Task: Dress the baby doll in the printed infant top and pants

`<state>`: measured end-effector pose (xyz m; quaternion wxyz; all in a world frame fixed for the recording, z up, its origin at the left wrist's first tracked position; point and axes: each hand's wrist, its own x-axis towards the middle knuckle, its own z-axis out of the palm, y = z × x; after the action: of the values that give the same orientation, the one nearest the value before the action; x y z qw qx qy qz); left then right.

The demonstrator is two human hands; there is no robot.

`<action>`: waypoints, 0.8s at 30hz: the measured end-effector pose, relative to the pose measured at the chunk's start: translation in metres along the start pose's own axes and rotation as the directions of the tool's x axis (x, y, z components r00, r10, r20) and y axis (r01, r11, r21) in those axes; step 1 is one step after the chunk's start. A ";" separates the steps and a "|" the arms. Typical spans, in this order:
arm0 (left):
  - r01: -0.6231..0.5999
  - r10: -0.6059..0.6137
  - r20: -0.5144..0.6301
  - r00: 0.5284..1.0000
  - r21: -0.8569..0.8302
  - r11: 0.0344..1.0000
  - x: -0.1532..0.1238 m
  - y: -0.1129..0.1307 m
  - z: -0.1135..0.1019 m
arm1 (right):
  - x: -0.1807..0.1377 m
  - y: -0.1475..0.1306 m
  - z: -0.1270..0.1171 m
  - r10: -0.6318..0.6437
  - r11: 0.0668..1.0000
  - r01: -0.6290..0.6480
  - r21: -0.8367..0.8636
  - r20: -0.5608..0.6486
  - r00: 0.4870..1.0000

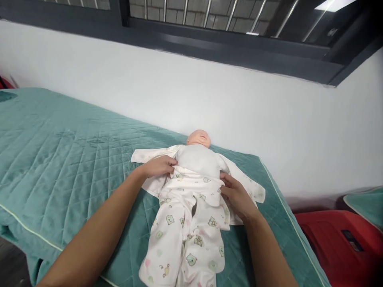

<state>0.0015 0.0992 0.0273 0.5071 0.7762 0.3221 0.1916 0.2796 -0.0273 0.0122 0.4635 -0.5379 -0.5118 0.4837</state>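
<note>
A baby doll lies on its back on a green quilted bed, head toward the wall. It wears white printed trousers, and an open white top is spread under it. My left hand is closed, pinching the trousers' waistband at the doll's left side. On the other side my right hand grips the same waistband, fingers curled into the cloth. The doll's pale torso is bare above the waistband.
A white wall runs right behind the bed, under a dark-framed barred window. A red object stands on the floor at the right, beside another green-covered surface. The bed's edge runs along the lower left.
</note>
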 end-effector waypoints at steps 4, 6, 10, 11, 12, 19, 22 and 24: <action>0.054 -0.075 -0.043 0.996 -0.361 0.931 -0.001 -0.006 0.008 | 0.004 0.003 0.001 0.054 0.978 -0.050 0.202 -0.015 0.998; 0.066 -0.113 -0.066 0.991 -0.493 0.867 0.001 -0.010 0.010 | 0.005 0.003 0.001 0.062 0.961 -0.058 0.271 -0.006 0.998; 0.077 -0.148 -0.058 0.987 -0.642 0.763 0.001 -0.017 0.012 | 0.007 0.008 -0.001 0.043 0.946 -0.045 0.322 0.013 0.999; 0.084 -0.144 -0.037 0.989 -0.659 0.748 0.001 -0.019 0.012 | 0.007 0.010 -0.002 0.042 0.944 -0.044 0.328 0.014 0.999; 0.090 -0.137 -0.016 0.991 -0.674 0.733 0.000 -0.021 0.013 | 0.007 0.012 -0.002 0.042 0.941 -0.043 0.335 0.010 0.999; 0.051 -0.070 0.002 0.998 -0.699 0.713 -0.006 -0.026 0.014 | 0.001 0.013 -0.004 0.036 0.950 -0.030 0.311 -0.014 0.999; 0.066 -0.048 0.046 0.998 -0.658 0.750 -0.009 -0.024 0.014 | -0.006 0.006 -0.005 0.027 0.961 -0.040 0.275 0.051 0.998; 0.083 -0.041 0.081 0.996 -0.619 0.781 -0.010 -0.023 0.013 | -0.008 0.004 -0.005 0.022 0.969 -0.037 0.246 0.064 0.998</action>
<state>-0.0045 0.0902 0.0008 0.7500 0.5607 0.2505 0.2457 0.2851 -0.0359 0.0095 0.5038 -0.4687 -0.4533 0.5665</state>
